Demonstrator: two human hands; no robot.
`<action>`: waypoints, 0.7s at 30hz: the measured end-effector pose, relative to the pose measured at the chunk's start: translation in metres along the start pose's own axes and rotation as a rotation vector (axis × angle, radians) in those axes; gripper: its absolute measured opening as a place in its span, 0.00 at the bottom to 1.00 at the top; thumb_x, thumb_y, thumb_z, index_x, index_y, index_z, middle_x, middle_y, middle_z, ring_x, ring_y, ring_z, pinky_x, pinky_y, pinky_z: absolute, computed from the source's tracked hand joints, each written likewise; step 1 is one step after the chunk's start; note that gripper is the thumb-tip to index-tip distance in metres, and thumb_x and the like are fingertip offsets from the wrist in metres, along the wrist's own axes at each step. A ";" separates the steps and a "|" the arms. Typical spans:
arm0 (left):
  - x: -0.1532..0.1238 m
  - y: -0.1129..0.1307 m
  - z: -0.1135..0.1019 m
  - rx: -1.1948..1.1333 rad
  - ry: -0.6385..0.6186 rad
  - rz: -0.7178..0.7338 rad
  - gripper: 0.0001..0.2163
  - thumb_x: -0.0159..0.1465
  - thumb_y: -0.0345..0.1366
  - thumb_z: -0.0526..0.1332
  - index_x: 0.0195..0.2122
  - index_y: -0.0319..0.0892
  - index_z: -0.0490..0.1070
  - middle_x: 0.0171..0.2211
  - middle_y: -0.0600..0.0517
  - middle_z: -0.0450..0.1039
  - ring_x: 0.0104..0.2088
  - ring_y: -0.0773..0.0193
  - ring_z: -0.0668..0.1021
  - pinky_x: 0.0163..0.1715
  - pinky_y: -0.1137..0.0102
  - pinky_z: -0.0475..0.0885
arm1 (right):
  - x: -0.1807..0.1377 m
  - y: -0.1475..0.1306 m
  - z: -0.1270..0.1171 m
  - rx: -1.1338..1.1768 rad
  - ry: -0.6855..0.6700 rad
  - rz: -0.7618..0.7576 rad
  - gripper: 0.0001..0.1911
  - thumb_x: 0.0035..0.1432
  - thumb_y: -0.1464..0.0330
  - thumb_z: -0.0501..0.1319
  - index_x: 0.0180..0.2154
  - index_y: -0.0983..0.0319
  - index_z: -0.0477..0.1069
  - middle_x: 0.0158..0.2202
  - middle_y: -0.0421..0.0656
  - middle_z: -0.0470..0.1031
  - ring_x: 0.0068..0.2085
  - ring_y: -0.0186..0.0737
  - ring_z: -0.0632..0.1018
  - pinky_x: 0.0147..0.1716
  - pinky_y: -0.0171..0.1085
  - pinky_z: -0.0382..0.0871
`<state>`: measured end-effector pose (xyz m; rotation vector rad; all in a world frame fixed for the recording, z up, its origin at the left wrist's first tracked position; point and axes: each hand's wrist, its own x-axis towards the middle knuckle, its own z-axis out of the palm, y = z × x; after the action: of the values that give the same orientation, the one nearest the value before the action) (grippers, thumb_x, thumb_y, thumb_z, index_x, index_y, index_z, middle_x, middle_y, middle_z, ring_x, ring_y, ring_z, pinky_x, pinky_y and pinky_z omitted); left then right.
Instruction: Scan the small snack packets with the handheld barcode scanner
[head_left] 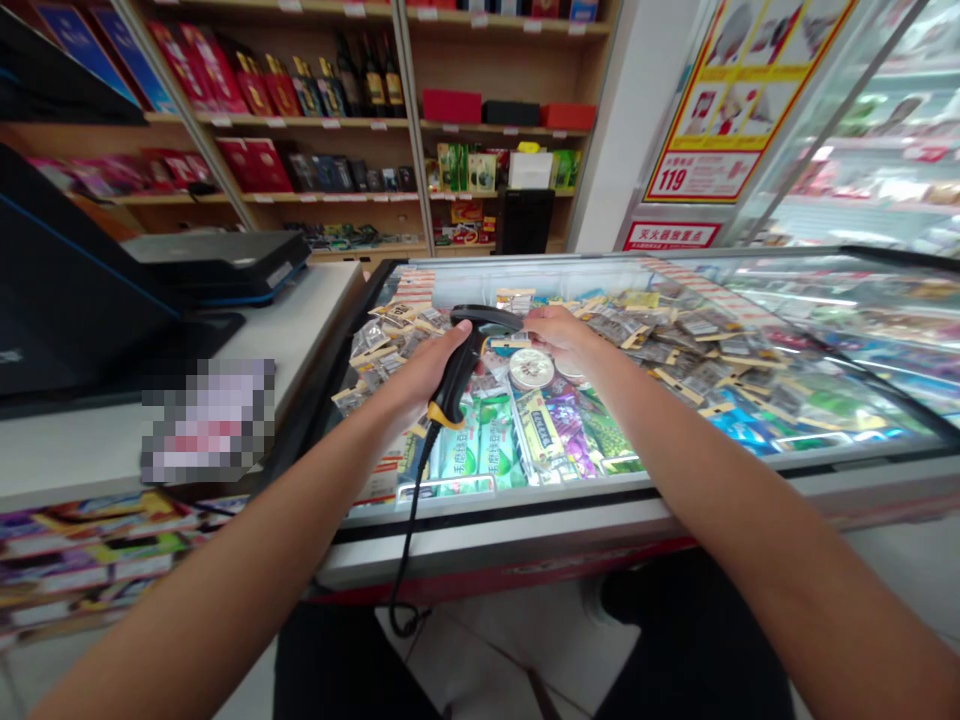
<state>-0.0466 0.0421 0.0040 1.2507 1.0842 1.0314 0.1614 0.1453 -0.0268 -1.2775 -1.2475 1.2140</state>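
Note:
A black barcode scanner with yellow trim is gripped by its handle in my left hand, the thumb resting near the top. Its cable hangs down over the front edge of the glass-topped chest freezer. At the tip of the scanner head is my right hand, its fingers pinched together. Whatever those fingers hold, if anything, is hidden. Under my hands appear round white-lidded tubs, green ice-cream packets and many small tan-topped packets.
On the left, a white counter carries a black checkout terminal, a flat scale-like device and a blurred-out item. Shelves with bottles and boxes line the back. A yellow-red poster hangs at the right.

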 end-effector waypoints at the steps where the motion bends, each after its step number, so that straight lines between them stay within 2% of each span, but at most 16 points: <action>1: -0.001 0.000 0.000 -0.002 -0.018 -0.002 0.25 0.61 0.59 0.60 0.29 0.38 0.73 0.24 0.48 0.76 0.19 0.68 0.73 0.18 0.75 0.66 | 0.000 -0.001 0.000 0.013 -0.010 0.009 0.11 0.47 0.77 0.68 0.24 0.62 0.66 0.19 0.35 0.66 0.21 0.29 0.65 0.23 0.30 0.60; 5: 0.000 -0.002 0.000 0.013 -0.068 0.016 0.26 0.59 0.61 0.61 0.30 0.39 0.74 0.24 0.48 0.76 0.19 0.68 0.73 0.18 0.75 0.66 | 0.004 -0.001 -0.001 0.058 -0.017 0.033 0.10 0.47 0.79 0.66 0.25 0.62 0.67 0.18 0.35 0.67 0.22 0.31 0.68 0.25 0.30 0.63; 11: 0.000 -0.004 -0.002 0.079 -0.060 0.040 0.27 0.59 0.62 0.60 0.27 0.38 0.75 0.25 0.47 0.76 0.20 0.68 0.73 0.19 0.75 0.66 | 0.005 0.000 0.001 0.094 0.016 0.054 0.11 0.48 0.80 0.65 0.26 0.61 0.66 0.20 0.36 0.68 0.24 0.31 0.69 0.27 0.31 0.66; 17: -0.002 0.000 -0.001 0.101 -0.035 0.043 0.28 0.58 0.63 0.61 0.26 0.38 0.75 0.24 0.48 0.76 0.20 0.68 0.73 0.19 0.74 0.66 | 0.001 -0.005 0.001 0.080 0.032 0.067 0.14 0.45 0.79 0.69 0.27 0.60 0.66 0.21 0.34 0.68 0.24 0.30 0.68 0.27 0.31 0.64; 21: 0.000 -0.002 -0.003 0.068 -0.023 0.038 0.27 0.56 0.63 0.63 0.27 0.38 0.74 0.24 0.48 0.76 0.19 0.68 0.73 0.18 0.74 0.66 | -0.007 -0.009 0.002 0.047 0.028 0.073 0.13 0.50 0.79 0.66 0.25 0.61 0.65 0.17 0.34 0.64 0.22 0.29 0.65 0.24 0.30 0.61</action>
<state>-0.0492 0.0425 0.0023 1.3393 1.0887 1.0137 0.1590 0.1391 -0.0178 -1.3110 -1.1541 1.2662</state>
